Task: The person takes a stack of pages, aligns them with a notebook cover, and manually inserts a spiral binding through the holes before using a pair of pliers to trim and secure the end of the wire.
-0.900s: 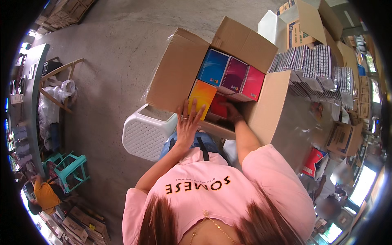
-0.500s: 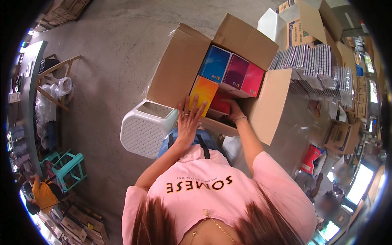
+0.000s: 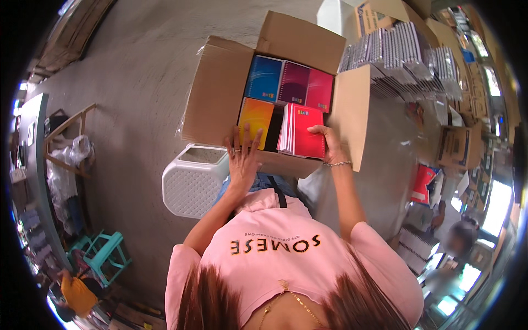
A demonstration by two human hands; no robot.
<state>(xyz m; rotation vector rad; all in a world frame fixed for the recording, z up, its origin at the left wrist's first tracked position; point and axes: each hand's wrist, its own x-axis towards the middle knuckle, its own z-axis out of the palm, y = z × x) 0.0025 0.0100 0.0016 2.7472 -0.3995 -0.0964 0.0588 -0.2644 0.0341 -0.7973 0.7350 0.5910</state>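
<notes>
Right hand [image 3: 334, 144] clamps 1 bundle of red, rectangular paper notebooks [image 3: 309, 135] by its right edge, thumb over the cover, other fingers hidden, at the open brown cardboard box's [image 3: 220, 93] near right; left hand [image 3: 242, 160], fingers loosely spread, grips nothing, tips on yellow-orange rectangular notebooks [image 3: 256, 114].

The head camera, the left of a side-by-side pair, looks steeply down from above a pink T-shirt [image 3: 275, 228], which fills the lower middle at close range. It faces forward over the open cardboard box [image 3: 220, 91], a little farther off and seen from above into its interior, with concrete floor [image 3: 143, 99] beyond. Its fisheye lens (black closes in at the corners) sweeps wide, from a turquoise plastic stool [image 3: 104, 252] at lower left to stacked spiral notebooks [image 3: 410, 52] at upper right.
</notes>
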